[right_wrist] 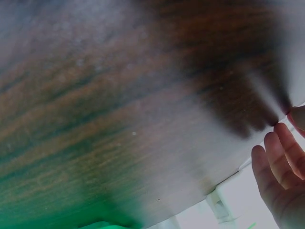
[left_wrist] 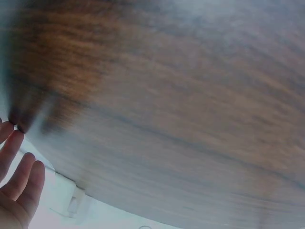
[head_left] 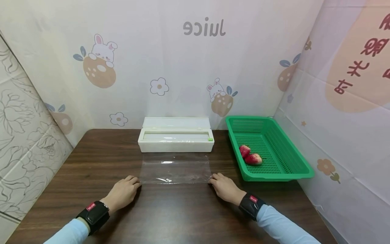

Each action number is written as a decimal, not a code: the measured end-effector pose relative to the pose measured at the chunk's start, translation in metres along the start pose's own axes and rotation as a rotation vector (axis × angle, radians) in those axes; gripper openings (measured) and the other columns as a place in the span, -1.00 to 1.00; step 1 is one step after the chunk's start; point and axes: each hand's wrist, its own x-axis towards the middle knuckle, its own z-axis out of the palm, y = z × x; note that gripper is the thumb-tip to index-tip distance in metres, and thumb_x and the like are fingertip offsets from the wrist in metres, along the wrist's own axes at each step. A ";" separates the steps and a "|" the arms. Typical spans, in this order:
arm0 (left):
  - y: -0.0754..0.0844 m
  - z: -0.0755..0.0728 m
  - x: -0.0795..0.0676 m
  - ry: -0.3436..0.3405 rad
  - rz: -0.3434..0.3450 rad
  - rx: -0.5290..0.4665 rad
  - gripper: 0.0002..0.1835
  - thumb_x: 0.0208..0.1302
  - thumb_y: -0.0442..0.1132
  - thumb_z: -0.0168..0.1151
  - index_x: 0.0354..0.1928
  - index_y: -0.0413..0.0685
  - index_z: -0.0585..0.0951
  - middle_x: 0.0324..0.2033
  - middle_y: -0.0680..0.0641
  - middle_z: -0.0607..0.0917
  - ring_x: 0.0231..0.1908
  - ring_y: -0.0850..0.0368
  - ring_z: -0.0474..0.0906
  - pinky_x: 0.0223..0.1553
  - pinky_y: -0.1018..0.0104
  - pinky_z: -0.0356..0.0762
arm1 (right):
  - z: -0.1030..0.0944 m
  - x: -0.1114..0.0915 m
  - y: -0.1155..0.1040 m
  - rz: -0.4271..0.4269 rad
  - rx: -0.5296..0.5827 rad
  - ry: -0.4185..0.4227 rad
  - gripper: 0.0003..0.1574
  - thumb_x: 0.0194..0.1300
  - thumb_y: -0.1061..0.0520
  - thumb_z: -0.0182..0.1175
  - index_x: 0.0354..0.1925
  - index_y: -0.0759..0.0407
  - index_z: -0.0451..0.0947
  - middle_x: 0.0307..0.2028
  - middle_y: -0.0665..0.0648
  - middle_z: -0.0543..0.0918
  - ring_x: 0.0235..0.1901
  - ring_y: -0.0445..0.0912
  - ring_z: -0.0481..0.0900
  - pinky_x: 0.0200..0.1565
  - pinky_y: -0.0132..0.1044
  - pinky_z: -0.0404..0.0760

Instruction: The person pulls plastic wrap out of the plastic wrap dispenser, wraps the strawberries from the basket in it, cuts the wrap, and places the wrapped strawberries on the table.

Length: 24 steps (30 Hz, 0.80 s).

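Note:
A sheet of clear plastic wrap stretches over the table from the front of a white wrap dispenser box, whose lid stands raised at the back. My left hand pinches the sheet's near left corner between thumb and forefinger, low at the tabletop. At the near right corner my right hand holds the film the same way. In the wrist views, the other fingers of the left hand and those fingers of the right stay loosely extended. The film itself is hard to make out there.
A green plastic basket stands at the right of the dark wooden table, with two red-and-white fruits inside. A small green slider sits at the box's right end. Printed cloth walls border the back and sides.

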 end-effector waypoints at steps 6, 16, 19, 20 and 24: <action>-0.002 -0.002 0.004 -0.015 -0.020 0.000 -0.85 0.04 -0.33 0.25 -0.30 -0.15 0.67 -0.33 -0.02 0.62 -0.24 0.06 0.53 -0.28 0.16 0.54 | -0.005 0.007 0.002 0.018 0.021 -0.056 -0.82 0.22 0.15 0.16 -0.19 0.03 0.62 -0.31 -0.02 0.53 -0.28 -0.15 0.46 -0.31 -0.29 0.56; -0.007 -0.007 0.023 -0.012 -0.080 -0.029 -0.88 0.00 -0.27 0.29 -0.36 -0.09 0.63 -0.48 0.04 0.56 -0.43 0.10 0.48 -0.43 0.18 0.48 | -0.014 0.020 0.005 0.030 0.050 -0.037 -0.84 0.15 0.10 0.25 -0.24 0.03 0.62 -0.39 -0.06 0.47 -0.35 -0.20 0.39 -0.37 -0.35 0.52; -0.004 -0.011 0.030 0.017 -0.092 -0.053 -0.89 0.01 -0.27 0.28 -0.36 -0.08 0.63 -0.47 0.04 0.57 -0.42 0.10 0.49 -0.41 0.19 0.49 | -0.017 0.024 0.002 0.037 0.074 -0.019 -0.84 0.15 0.11 0.25 -0.24 0.02 0.62 -0.36 -0.07 0.49 -0.33 -0.20 0.40 -0.36 -0.35 0.53; -0.003 -0.012 0.032 0.025 -0.093 -0.062 -0.88 0.01 -0.28 0.27 -0.35 -0.09 0.63 -0.46 0.03 0.58 -0.42 0.10 0.49 -0.40 0.19 0.50 | -0.018 0.025 0.001 0.037 0.081 -0.014 -0.84 0.14 0.11 0.25 -0.24 0.02 0.62 -0.36 -0.07 0.49 -0.33 -0.20 0.40 -0.36 -0.35 0.53; 0.004 -0.018 0.039 0.070 -0.091 -0.080 -0.86 0.01 -0.27 0.27 -0.33 -0.11 0.63 -0.41 0.00 0.60 -0.39 0.08 0.52 -0.37 0.17 0.53 | -0.022 0.029 -0.003 0.050 0.114 -0.013 -0.83 0.14 0.11 0.25 -0.23 0.04 0.63 -0.35 -0.07 0.49 -0.33 -0.20 0.39 -0.36 -0.36 0.52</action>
